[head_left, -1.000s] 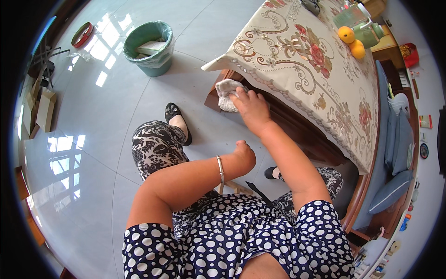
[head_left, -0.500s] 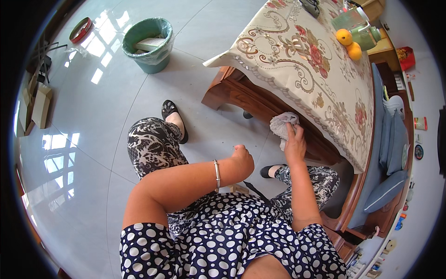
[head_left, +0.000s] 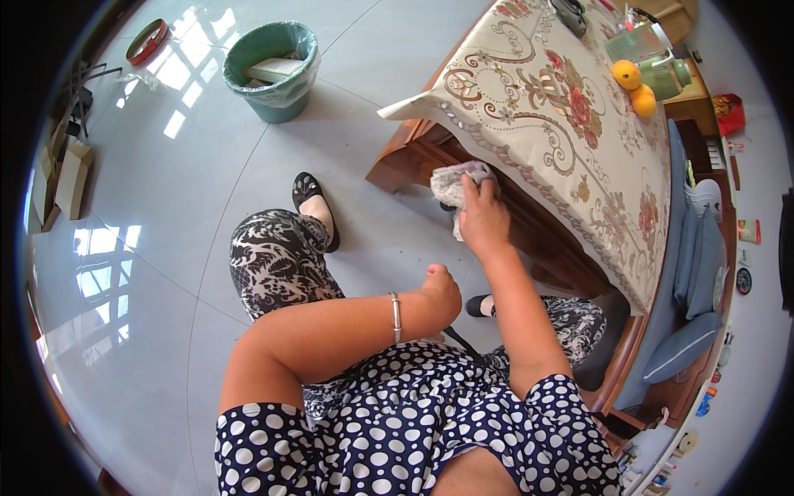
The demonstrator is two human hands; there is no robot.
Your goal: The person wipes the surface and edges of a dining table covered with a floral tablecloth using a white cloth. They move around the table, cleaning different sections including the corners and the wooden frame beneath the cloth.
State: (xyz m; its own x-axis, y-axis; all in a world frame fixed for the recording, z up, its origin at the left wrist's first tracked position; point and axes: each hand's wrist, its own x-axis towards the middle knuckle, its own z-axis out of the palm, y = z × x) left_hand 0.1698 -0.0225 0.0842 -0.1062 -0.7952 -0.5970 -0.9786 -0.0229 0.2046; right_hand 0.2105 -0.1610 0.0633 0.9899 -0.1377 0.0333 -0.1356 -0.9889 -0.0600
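My right hand (head_left: 486, 217) is closed on a greyish-white cloth (head_left: 460, 183), held against the dark wooden side of the table (head_left: 422, 155). Part of the cloth hangs down below my fingers. A cream tablecloth (head_left: 529, 99) with red flowers and a lace edge covers the top just above. My left hand (head_left: 442, 291), with a silver bangle (head_left: 396, 318) at the wrist, is held in front of my body, apart from the table. Its fingers are turned away and mostly hidden, so whether they hold anything cannot be made out.
A green lined bin (head_left: 273, 70) with a pale box inside stands on the tiled floor. Two oranges (head_left: 634, 87) and a green jug (head_left: 662, 76) sit on the table. To the right is a wooden sofa with blue cushions (head_left: 682, 345). Cartons (head_left: 74, 178) lie far left.
My right hand has slid the cloth leftward and slightly up along the table's wooden side. The left hand has barely shifted, and the view has moved a little.
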